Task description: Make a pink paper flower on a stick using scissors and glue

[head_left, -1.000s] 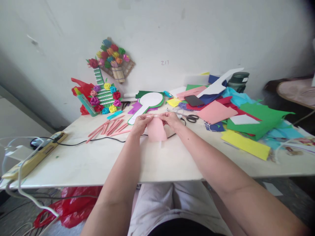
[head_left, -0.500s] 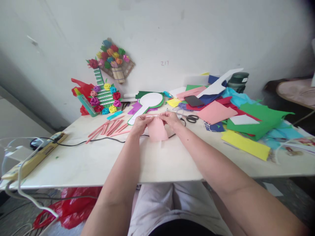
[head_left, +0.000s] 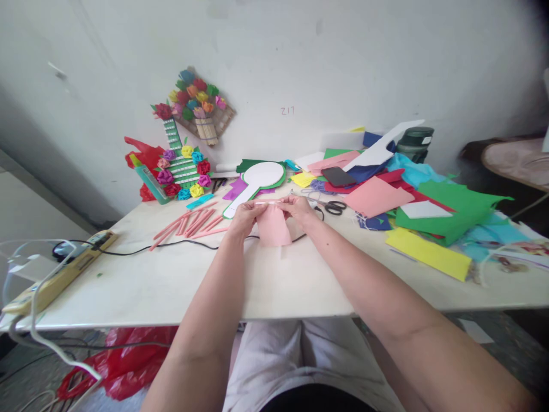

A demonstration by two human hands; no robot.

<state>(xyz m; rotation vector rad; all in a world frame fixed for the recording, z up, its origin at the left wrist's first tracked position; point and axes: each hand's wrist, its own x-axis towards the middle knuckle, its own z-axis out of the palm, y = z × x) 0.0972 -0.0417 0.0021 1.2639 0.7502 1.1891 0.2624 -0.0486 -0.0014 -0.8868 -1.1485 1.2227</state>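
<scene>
A piece of pink paper [head_left: 275, 226] hangs from both hands above the middle of the table. My left hand [head_left: 247, 215] pinches its upper left edge, fingers closed. At the upper right edge my right hand [head_left: 295, 208] pinches it the same way. Along the top, between the fingertips, runs a thin pale stick or rolled edge; I cannot tell which. Just behind the hands lies a white round-headed cutout with a green border [head_left: 262, 175]. Several pink paper rolls [head_left: 199, 222] lie to the left of my left hand.
Black scissors [head_left: 335, 207] and a dark phone [head_left: 338, 176] lie to the right, beside piled coloured paper [head_left: 446, 209]. A black cable [head_left: 189, 241] crosses the table to a power strip [head_left: 64, 269]. A glue bottle [head_left: 150, 182] and a flower-decorated guitar shape [head_left: 183, 166] stand back left.
The lower edge of the pink paper has shifted very slightly. Both hands stay in nearly the same place, still pinching it.
</scene>
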